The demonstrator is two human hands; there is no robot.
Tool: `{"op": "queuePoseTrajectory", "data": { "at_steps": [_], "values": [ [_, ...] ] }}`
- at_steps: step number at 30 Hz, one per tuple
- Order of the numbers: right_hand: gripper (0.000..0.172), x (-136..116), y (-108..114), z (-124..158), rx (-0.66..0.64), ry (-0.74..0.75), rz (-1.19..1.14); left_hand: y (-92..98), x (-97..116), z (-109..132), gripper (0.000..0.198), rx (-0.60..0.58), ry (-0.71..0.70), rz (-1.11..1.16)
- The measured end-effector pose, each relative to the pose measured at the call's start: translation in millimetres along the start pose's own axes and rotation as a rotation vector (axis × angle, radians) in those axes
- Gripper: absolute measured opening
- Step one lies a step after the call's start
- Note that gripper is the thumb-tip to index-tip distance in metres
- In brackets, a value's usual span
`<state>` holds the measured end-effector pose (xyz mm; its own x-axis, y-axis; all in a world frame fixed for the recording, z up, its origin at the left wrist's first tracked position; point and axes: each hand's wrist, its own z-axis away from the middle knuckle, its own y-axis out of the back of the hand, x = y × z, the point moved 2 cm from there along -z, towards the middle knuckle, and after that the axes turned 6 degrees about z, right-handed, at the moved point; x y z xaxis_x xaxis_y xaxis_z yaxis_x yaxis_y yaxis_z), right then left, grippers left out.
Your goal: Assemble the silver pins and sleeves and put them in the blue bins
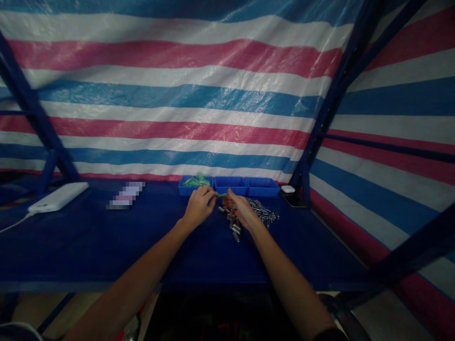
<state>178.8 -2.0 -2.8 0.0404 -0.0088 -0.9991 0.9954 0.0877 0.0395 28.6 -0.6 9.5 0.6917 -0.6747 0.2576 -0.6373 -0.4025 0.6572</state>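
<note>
My left hand [199, 204] and my right hand [241, 210] meet over a dark blue table [149, 246], both closed in a pinch on a small green piece [222, 194] held between them. Under and beside the right hand lies a heap of several small metal parts [261, 214]. Just behind the hands stand three blue bins in a row: the left bin [194, 184] holds green pieces, the middle bin [230, 184] and the right bin [262, 186] show no contents from here.
A white power bank [59, 196] with a cable lies at the table's far left. A small white object [287, 189] sits right of the bins. Striped tarpaulin [177, 94] walls the back and right, on dark blue frame bars [330, 104].
</note>
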Motion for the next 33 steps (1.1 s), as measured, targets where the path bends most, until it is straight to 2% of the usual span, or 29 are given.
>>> {"op": "queuePoseTrajectory", "data": {
  "at_steps": [3, 6, 8, 11, 14, 17, 20, 22, 26, 29, 33],
  "values": [
    [0.034, 2.3, 0.4, -2.1, 0.018, 0.040, -0.020, -1.5, 3.1, 1.2, 0.021, -0.058, -0.078, 0.042],
    [0.020, 5.1, 2.4, -5.1, 0.131, 0.175, 0.180, -4.3, 4.3, 0.3, 0.019, -0.072, -0.033, 0.171],
    [0.016, 2.8, 2.6, -4.3, 0.219, 0.349, 0.405, -5.5, 2.6, -1.9, 0.021, -0.060, 0.109, 0.314],
    [0.017, -2.3, -1.1, 0.4, 0.282, 0.558, 0.685, -8.0, -4.5, -4.5, 0.043, -0.044, 0.458, 0.601],
    [0.022, -3.5, -4.9, 3.3, 0.269, 0.616, 0.744, -12.7, -10.5, -2.1, 0.056, -0.089, 0.788, 0.800],
    [0.026, -1.6, -6.9, 3.4, 0.248, 0.637, 0.764, -17.5, -10.6, 2.8, 0.047, -0.179, 0.952, 0.840],
    [0.028, 0.2, -7.9, 3.1, 0.249, 0.646, 0.749, -17.5, -11.5, 0.3, 0.033, -0.230, 0.948, 0.818],
    [0.027, 0.2, -7.7, 3.2, 0.279, 0.648, 0.703, -10.6, -18.8, -11.0, 0.031, -0.196, 0.864, 0.671],
    [0.021, -0.4, -3.7, 1.7, 0.372, 0.589, 0.659, 15.0, -46.9, -52.6, 0.033, -0.015, 0.595, -0.007],
    [0.017, -1.3, -0.5, 0.9, 0.409, 0.556, 0.680, 19.9, -66.4, -80.9, 0.032, -0.102, 0.532, -0.270],
    [0.013, -3.7, -0.7, 3.6, 0.421, 0.567, 0.699, 4.9, -73.4, -98.4, 0.033, -0.221, 0.489, -0.416]
  ]
}}
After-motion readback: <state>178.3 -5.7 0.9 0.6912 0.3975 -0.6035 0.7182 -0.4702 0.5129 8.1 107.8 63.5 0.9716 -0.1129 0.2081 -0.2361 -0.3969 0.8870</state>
